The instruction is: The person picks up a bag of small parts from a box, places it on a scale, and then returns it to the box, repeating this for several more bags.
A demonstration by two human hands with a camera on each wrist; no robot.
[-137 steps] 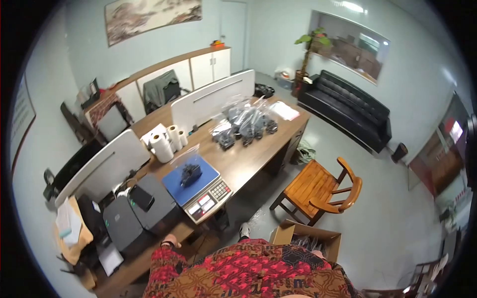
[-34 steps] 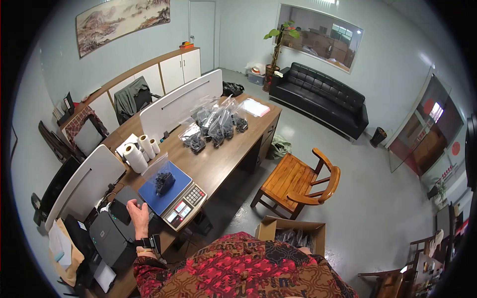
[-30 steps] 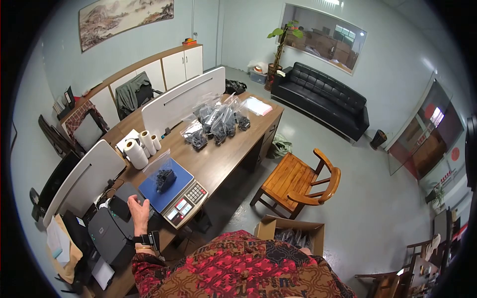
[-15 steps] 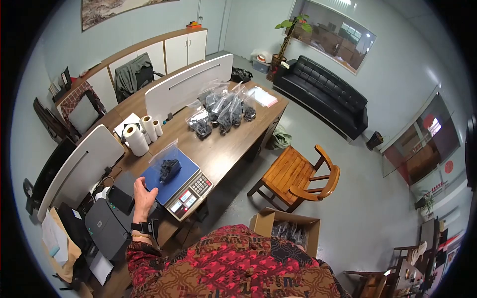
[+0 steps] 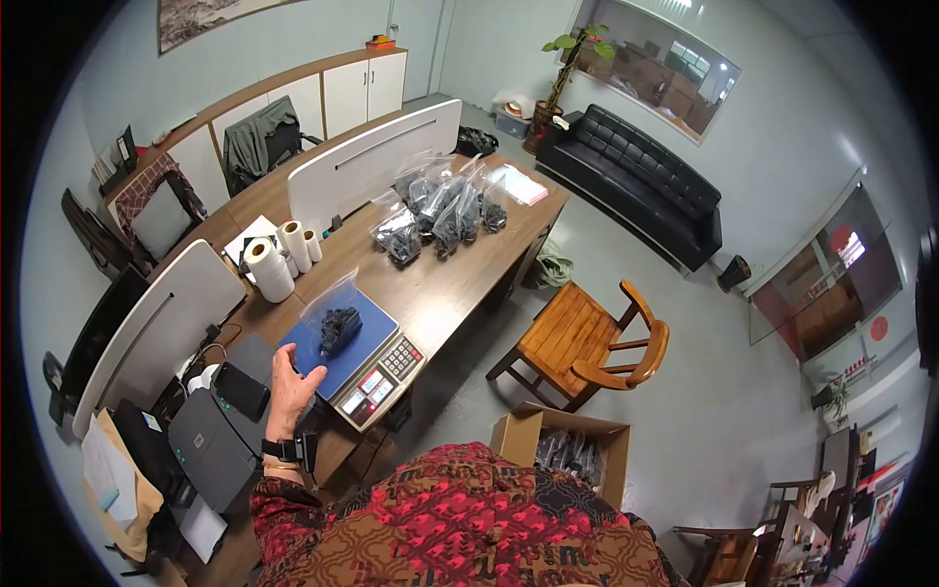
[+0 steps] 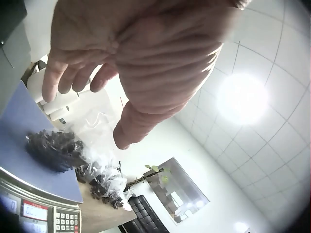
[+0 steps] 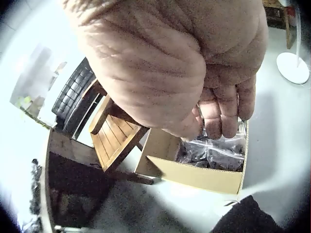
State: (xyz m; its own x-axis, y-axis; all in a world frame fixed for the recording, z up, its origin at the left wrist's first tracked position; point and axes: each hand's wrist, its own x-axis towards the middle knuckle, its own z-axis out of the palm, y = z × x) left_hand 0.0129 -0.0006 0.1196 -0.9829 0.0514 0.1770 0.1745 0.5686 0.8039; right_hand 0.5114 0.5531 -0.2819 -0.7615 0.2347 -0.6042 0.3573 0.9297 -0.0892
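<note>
My left hand (image 5: 290, 391) hovers at the near left edge of a counting scale (image 5: 370, 391), thumb and fingers apart and holding nothing. On the scale's blue platform (image 5: 378, 331) lies a clear zip bag of black parts (image 5: 339, 331), just beyond the fingertips. The left wrist view shows the same bag (image 6: 56, 149) below the hand (image 6: 141, 58). My right hand (image 7: 160, 58), hidden in the head view, hangs over an open cardboard box (image 7: 194, 177) with its fingers loosely bent. Inside the box are clear bags of dark things (image 7: 218, 154).
Several bags of black parts (image 5: 445, 210) lie farther along the desk (image 5: 430, 293). White rolls (image 5: 268, 271) stand behind the scale. A dark grey printer (image 5: 210, 445) is left of my hand, a black phone (image 5: 242, 389) on top. A wooden chair (image 5: 567, 338) stands beside the box.
My left hand has come up from low by the desk's near edge, passed over the printer and moved right to the scale's edge. The bag on the scale stays in place.
</note>
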